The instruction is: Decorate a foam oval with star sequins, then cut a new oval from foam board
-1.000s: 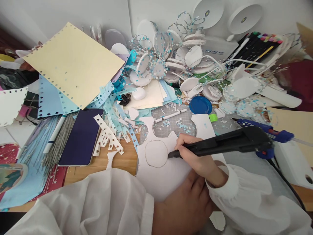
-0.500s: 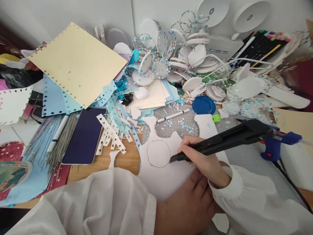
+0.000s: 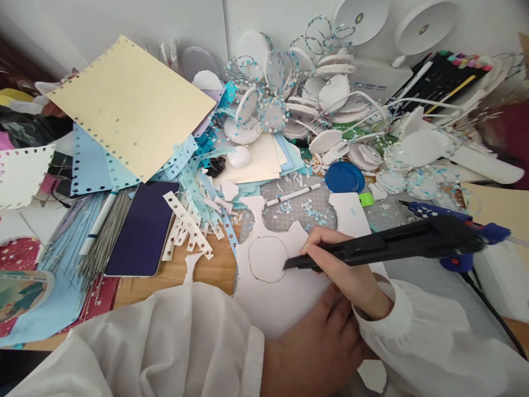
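Note:
A white foam board [image 3: 268, 309] with scalloped cut-outs along its far side lies in front of me, a circle drawn in pencil-like line on it. My right hand [image 3: 341, 264] is closed around a black utility knife [image 3: 384, 242], whose tip rests at the right side of the drawn circle [image 3: 268, 259]. My left hand [image 3: 314, 353] lies across the near part of the board, fingers flat against it beside my right wrist; some fingertips are hidden. Under the board is a grey cutting mat [image 3: 285, 190].
A blue glue gun [image 3: 458, 262] lies behind the knife at right. At left are a phone [image 3: 142, 229], punched paper strips [image 3: 188, 226] and a yellow sheet [image 3: 136, 105]. White foam discs [image 3: 273, 71], a pen [image 3: 293, 194] and a blue lid [image 3: 344, 177] crowd the back.
The utility knife's rear end has swung down and toward me, and its tip has slid slightly left along the circle. My left hand has stayed in place.

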`<state>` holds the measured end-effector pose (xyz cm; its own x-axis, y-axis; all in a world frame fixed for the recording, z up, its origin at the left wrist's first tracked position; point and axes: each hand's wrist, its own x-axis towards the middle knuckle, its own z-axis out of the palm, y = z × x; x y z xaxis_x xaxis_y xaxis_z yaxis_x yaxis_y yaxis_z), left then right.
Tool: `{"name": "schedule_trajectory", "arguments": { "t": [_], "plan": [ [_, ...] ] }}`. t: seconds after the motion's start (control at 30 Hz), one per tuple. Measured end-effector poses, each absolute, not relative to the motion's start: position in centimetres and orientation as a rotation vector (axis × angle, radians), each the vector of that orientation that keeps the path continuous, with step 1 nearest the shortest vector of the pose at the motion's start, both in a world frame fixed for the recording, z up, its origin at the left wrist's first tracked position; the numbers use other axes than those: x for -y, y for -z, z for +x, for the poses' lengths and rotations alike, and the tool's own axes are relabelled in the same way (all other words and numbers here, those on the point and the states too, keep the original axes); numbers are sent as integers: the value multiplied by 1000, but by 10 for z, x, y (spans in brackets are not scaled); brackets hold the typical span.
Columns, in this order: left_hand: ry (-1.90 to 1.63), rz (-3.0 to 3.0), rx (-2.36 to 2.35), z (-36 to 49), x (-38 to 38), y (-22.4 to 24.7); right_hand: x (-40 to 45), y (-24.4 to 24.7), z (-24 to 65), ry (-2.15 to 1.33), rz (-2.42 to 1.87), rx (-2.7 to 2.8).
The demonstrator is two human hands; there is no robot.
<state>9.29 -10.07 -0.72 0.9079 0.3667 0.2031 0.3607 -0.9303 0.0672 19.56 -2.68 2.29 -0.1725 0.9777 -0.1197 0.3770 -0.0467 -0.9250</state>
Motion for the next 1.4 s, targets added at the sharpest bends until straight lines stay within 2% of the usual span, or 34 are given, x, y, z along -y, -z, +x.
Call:
{"name": "schedule_trajectory", "arguments": {
  "t": [0.27,0.53,0.67,1.0,1.23,1.4],
  "plan": [
    [-429,3011,-625,92,99,10,25,-20,217,-1714,-1146,1307],
    [-403,3006,-643,95,102,11,22,-16,219,-1465,-1208,1411],
    [-433,3006,-656,94,101,12,22,-14,221,-1531,-1244,1360],
    [-390,3014,-643,95,102,11,19,-24,220,-1649,-996,1254],
    [-400,2999,-645,94,101,10,21,-25,228,-1630,-1075,1506],
    [-363,3000,-660,94,101,7,17,-29,228,-1742,-1057,1660]
  ]
}}
